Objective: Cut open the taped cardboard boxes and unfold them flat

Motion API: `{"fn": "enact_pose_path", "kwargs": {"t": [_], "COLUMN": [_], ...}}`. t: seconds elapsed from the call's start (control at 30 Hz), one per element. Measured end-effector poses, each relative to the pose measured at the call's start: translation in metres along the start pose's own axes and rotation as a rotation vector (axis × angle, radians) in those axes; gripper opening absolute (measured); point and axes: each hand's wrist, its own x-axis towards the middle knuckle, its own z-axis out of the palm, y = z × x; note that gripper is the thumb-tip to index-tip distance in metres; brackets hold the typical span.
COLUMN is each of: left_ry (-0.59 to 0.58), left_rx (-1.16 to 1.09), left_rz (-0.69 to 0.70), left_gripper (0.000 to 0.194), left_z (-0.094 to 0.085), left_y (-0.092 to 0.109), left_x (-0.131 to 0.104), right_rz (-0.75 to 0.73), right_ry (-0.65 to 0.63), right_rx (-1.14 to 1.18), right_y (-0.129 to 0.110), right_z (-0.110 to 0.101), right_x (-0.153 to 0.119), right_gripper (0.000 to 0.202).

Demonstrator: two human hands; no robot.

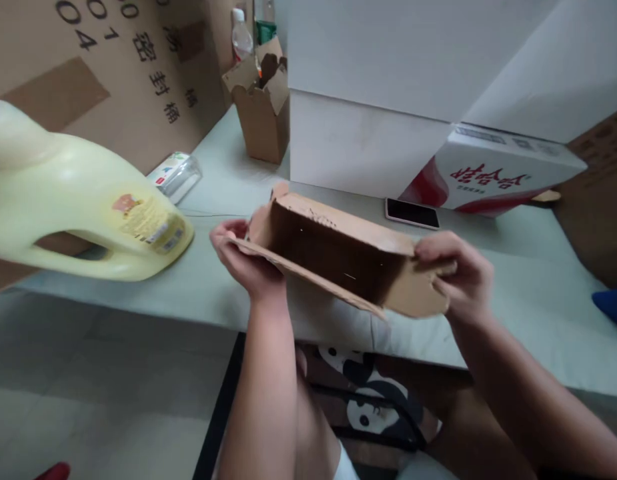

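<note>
An open cardboard box (333,257) is held up over the front part of the table, tilted so that its dark inside faces me. My left hand (248,263) grips its left end, with the fingers around the flap and partly hidden by it. At the right end, my right hand (461,270) pinches a side flap between thumb and fingers. The long front flap hangs toward me.
A large pale yellow jug (88,180) lies on the left of the pale green table (208,293). Behind are a clear container (181,180), a small open carton (263,123), a phone (412,213), a red-and-white box (488,173) and large white boxes (363,140).
</note>
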Motion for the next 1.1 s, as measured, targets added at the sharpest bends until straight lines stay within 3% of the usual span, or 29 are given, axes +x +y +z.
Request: {"fn": "enact_pose_path", "kwargs": {"t": [0.03,0.13,0.27,0.37,0.43,0.5,0.57,0.63,0.73,0.93,1.1], "left_ry": [0.013,-0.138,-0.315,-0.472,-0.549,-0.566,-0.553,-0.547,-0.571,-0.693,-0.598], "left_rx": [-0.055,-0.093,0.048,0.133,0.181,0.221,0.26,0.296,0.355,0.529,0.456], "left_rz": [0.057,-0.067,-0.073,0.038,0.15,0.243,0.275,0.276,0.298,0.344,0.267], "left_gripper": [0.025,0.04,0.06,0.072,0.069,0.057,0.039,0.022,0.034,0.017,0.022], "left_z": [0.007,0.033,0.056,0.065,0.07,0.074,0.078,0.08,0.083,0.087,0.084], "left_y": [-0.003,-0.012,-0.023,-0.034,-0.044,-0.053,-0.061,-0.066,-0.067,-0.059,-0.061], "left_x": [-0.006,-0.027,-0.051,-0.062,-0.067,-0.07,-0.071,-0.072,-0.07,-0.068,-0.061], "right_rz": [-0.011,0.074,0.257,0.313,0.278,0.225,0.251,0.308,0.33,0.347,0.422], "right_ry": [-0.035,-0.083,0.12,0.24,0.295,0.374,0.366,0.259,0.124,0.108,0.233], "right_rx": [-0.055,-0.181,-0.144,-0.114,-0.205,-0.287,-0.266,-0.172,-0.065,0.029,0.1], "right_y": [-0.003,-0.008,-0.002,0.014,0.026,0.036,0.041,0.042,0.039,0.038,0.047], "right_z": [-0.016,-0.05,-0.066,-0.069,-0.07,-0.072,-0.074,-0.076,-0.08,-0.084,-0.077], "right_x": [-0.012,-0.042,-0.066,-0.075,-0.08,-0.085,-0.088,-0.09,-0.092,-0.094,-0.097], "right_gripper": [0.014,0.009,0.003,0.027,0.043,0.06,0.071,0.056,0.029,0.037,0.049]}}
